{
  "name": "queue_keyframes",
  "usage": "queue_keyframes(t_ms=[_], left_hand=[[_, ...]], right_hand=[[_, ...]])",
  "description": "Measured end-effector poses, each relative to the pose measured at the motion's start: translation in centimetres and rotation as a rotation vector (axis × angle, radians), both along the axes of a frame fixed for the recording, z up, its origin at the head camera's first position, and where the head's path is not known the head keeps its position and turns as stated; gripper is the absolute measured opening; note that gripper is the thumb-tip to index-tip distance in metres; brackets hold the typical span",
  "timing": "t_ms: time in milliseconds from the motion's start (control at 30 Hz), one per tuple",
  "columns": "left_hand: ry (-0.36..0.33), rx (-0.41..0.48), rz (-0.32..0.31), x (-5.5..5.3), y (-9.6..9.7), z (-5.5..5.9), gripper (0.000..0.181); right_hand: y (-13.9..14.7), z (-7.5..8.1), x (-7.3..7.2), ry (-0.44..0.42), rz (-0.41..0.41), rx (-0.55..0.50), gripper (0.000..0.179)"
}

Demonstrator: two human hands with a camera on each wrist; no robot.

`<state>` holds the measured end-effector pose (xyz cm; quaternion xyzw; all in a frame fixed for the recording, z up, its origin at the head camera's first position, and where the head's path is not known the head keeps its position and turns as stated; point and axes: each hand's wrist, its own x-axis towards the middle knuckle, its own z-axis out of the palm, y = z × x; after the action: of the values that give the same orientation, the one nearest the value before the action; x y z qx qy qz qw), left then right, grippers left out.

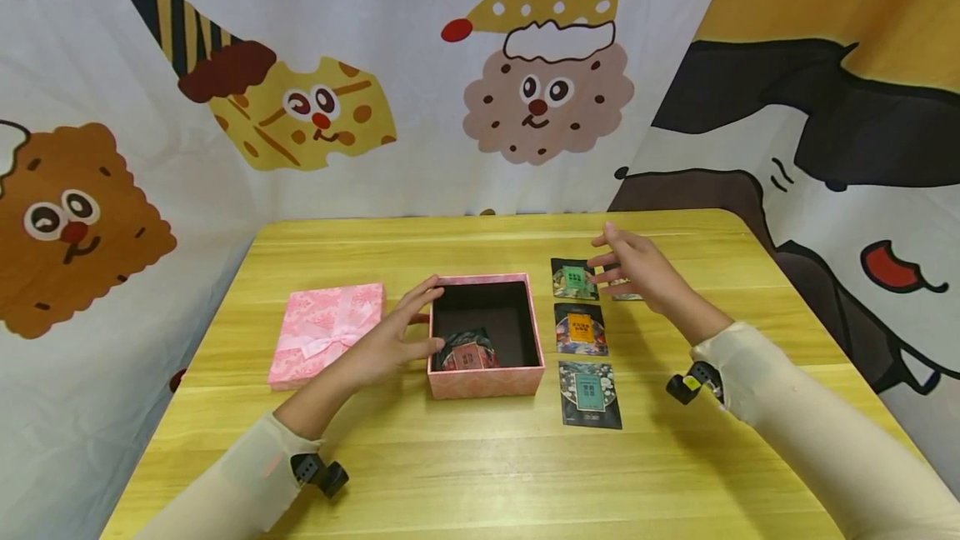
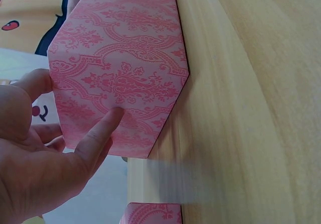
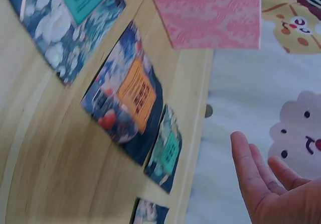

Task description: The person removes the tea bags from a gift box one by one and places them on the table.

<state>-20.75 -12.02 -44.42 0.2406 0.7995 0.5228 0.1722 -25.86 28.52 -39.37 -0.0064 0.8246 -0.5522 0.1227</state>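
An uncovered pink patterned box with a dark inside stands mid-table. A dark sachet with a reddish label lies in it, at the front left. My left hand holds the box's left wall; thumb and fingers straddle the rim, and one finger touches the outer wall. Over the back right, my right hand hovers with spread fingers and holds nothing. Near it lie sachets with a green label, an orange label and a teal label. Another sachet is partly hidden behind this hand.
Left of the box lies its pink lid with a ribbon bow, partly behind my left forearm. The wooden table ends at a cartoon-print cloth hanging at the back.
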Motion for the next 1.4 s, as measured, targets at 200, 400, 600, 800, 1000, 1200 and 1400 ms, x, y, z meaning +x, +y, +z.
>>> queue_keyframes(t_ms=[200, 400, 600, 800, 1000, 1200, 1400], left_hand=[[-0.002, -0.001, 0.003, 0.0, 0.0, 0.0, 0.079], [0.000, 0.003, 0.001, 0.0, 0.0, -0.1, 0.078], [-0.002, 0.003, 0.001, 0.1, 0.0, -0.1, 0.078], [0.001, -0.001, 0.005, 0.0, -0.1, -0.1, 0.078], [0.005, -0.002, 0.005, 0.1, 0.0, 0.0, 0.078], [0.015, 0.009, 0.002, 0.1, 0.0, 0.1, 0.077], [-0.013, 0.023, 0.002, 0.2, 0.0, 0.1, 0.078]], right_hand=[[-1.4, 0.5, 0.6, 0.002, 0.044, -0.022, 0.078], [-2.9, 0.8, 1.0, 0.014, 0.089, -0.041, 0.076], [-4.3, 0.9, 1.4, 0.012, 0.126, -0.086, 0.071], [-6.0, 1.4, 1.9, 0.004, 0.167, -0.118, 0.067], [-7.8, 1.5, 2.3, -0.009, 0.197, -0.146, 0.066], [-9.9, 0.7, 2.6, -0.056, 0.216, -0.195, 0.062], [-12.0, 0.1, 3.0, -0.061, 0.274, -0.204, 0.063]])
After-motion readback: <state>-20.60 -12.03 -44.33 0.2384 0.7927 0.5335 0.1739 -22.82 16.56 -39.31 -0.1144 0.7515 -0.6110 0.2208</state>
